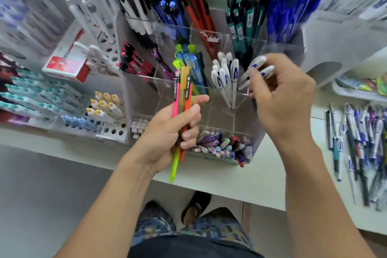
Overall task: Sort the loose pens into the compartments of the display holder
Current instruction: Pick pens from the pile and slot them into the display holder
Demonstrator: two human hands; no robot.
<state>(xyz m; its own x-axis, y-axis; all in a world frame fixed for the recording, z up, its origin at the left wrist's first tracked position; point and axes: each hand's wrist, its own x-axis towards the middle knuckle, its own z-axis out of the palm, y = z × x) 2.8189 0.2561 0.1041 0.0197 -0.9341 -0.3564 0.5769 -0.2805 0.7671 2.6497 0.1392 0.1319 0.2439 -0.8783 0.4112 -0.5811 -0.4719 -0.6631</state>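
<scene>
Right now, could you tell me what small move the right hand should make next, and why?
Probably lower the white pens that the right hand grips into the compartment just to their left, where matching white pens with blue print already stand. They hang tilted just above the clear holder, while the left hand holds only coloured pens.

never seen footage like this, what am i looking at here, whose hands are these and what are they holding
There is no machine here: a person wears a camera on the head, so this single picture looks down at their own two bare hands. They stand at a white counter with a clear display holder divided into compartments full of pens. The left hand grips a few coloured pens: pink, orange and yellow-green. The right hand holds several white pens with blue print beside the compartment where matching white pens already stand. A pile of loose pens lies on the counter to the right, waiting to be sorted.
</scene>
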